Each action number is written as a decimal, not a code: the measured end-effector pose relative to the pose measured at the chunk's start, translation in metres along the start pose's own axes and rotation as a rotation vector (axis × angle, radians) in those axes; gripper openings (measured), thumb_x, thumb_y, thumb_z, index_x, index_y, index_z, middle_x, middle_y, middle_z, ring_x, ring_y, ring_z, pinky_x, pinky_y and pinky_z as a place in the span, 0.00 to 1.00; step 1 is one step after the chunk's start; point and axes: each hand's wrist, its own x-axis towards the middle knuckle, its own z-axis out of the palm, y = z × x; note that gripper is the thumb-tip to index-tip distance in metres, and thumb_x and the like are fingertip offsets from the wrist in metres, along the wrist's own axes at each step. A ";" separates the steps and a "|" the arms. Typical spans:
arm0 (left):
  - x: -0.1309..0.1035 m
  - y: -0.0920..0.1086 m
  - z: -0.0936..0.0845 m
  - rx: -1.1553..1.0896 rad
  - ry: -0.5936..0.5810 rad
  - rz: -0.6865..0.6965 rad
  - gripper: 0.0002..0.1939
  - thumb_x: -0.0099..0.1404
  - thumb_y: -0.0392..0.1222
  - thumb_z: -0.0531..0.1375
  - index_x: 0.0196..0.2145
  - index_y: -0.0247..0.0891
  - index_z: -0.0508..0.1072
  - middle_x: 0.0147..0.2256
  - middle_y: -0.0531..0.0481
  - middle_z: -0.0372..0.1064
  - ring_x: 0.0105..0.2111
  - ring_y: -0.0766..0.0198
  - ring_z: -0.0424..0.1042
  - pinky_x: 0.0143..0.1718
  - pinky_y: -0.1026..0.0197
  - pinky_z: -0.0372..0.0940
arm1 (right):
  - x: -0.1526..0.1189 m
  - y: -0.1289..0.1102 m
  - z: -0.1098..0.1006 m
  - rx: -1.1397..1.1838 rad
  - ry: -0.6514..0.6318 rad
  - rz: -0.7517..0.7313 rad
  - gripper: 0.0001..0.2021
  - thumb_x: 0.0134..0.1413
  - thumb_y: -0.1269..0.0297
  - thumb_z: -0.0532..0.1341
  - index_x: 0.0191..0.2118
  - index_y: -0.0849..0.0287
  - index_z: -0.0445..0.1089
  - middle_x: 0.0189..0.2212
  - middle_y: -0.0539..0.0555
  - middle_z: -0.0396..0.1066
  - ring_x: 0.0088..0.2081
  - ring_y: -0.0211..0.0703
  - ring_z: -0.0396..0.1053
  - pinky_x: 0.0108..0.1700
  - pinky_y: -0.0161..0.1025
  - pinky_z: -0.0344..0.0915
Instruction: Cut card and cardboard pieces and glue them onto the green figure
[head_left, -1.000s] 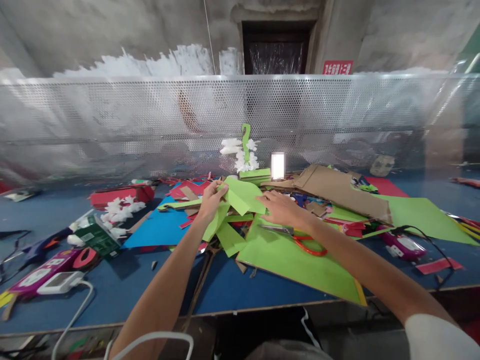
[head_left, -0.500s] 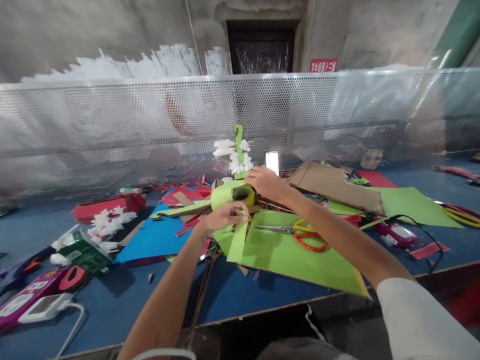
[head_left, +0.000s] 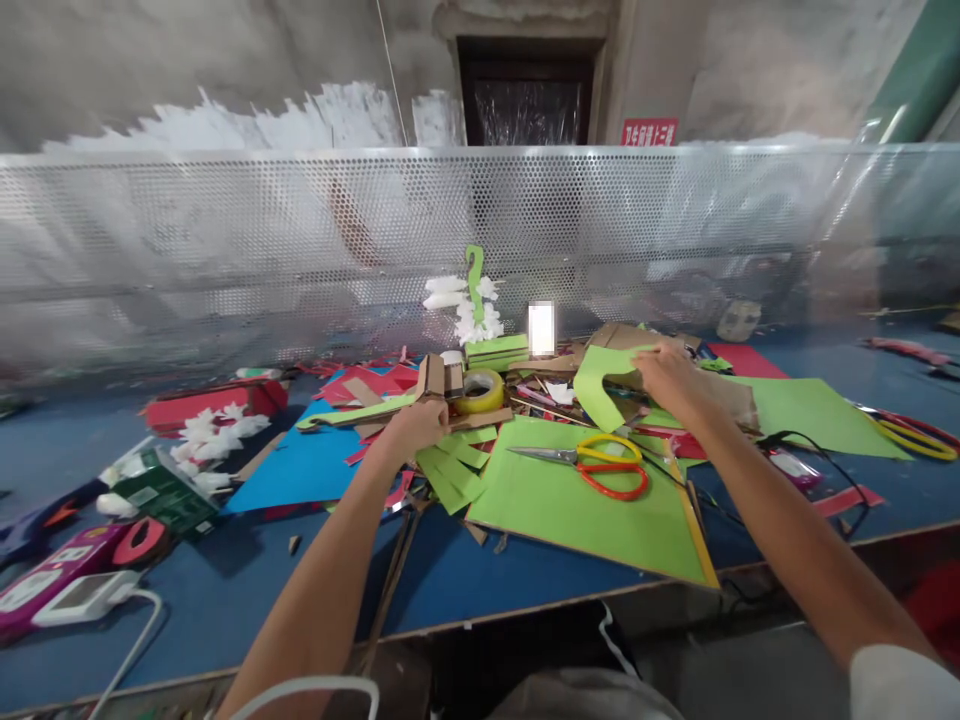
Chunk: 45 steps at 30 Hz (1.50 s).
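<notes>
While the right hand [head_left: 670, 372] pinches the top edge of a curved green paper cutout [head_left: 598, 388] lifted over the cardboard pile, the left hand [head_left: 417, 424] is closed on a fan of green strips [head_left: 450, 470] lying just left of the big green sheet [head_left: 592, 510]. Scissors [head_left: 600, 462] rest on that sheet, a tape roll [head_left: 481, 391] sits behind, and bare blue table [head_left: 225, 580] lies along the near edge.
</notes>
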 end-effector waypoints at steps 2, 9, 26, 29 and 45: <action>-0.002 0.002 0.000 0.030 -0.012 0.001 0.08 0.62 0.43 0.62 0.40 0.42 0.75 0.41 0.43 0.79 0.41 0.48 0.78 0.41 0.53 0.67 | -0.001 0.006 0.011 -0.010 -0.153 0.067 0.08 0.57 0.75 0.66 0.41 0.62 0.81 0.49 0.67 0.78 0.55 0.66 0.71 0.56 0.64 0.66; -0.011 0.008 -0.012 0.123 -0.182 0.036 0.26 0.61 0.57 0.65 0.54 0.44 0.74 0.52 0.39 0.78 0.48 0.43 0.78 0.47 0.50 0.69 | 0.014 -0.063 0.003 0.100 -0.162 -0.084 0.28 0.56 0.82 0.60 0.63 0.60 0.72 0.66 0.68 0.65 0.65 0.71 0.62 0.64 0.69 0.58; -0.018 -0.019 -0.044 -0.319 -0.175 0.286 0.19 0.64 0.48 0.57 0.45 0.37 0.82 0.44 0.45 0.81 0.40 0.56 0.77 0.42 0.62 0.67 | 0.061 -0.248 0.000 0.932 -0.509 -0.397 0.20 0.65 0.67 0.63 0.61 0.66 0.70 0.43 0.61 0.81 0.39 0.46 0.78 0.39 0.35 0.67; -0.020 -0.024 -0.043 -0.306 -0.303 0.298 0.21 0.61 0.50 0.60 0.48 0.39 0.82 0.45 0.48 0.82 0.41 0.56 0.77 0.41 0.64 0.66 | 0.057 -0.253 -0.003 0.937 -0.635 -0.367 0.20 0.62 0.65 0.66 0.58 0.64 0.72 0.43 0.59 0.81 0.38 0.45 0.77 0.36 0.33 0.65; -0.028 -0.013 -0.042 -0.275 -0.397 0.318 0.08 0.55 0.46 0.62 0.33 0.41 0.72 0.29 0.54 0.71 0.29 0.62 0.68 0.29 0.63 0.60 | 0.027 -0.268 0.000 0.642 -0.489 -0.499 0.10 0.60 0.56 0.67 0.37 0.59 0.74 0.33 0.54 0.77 0.31 0.43 0.70 0.30 0.36 0.53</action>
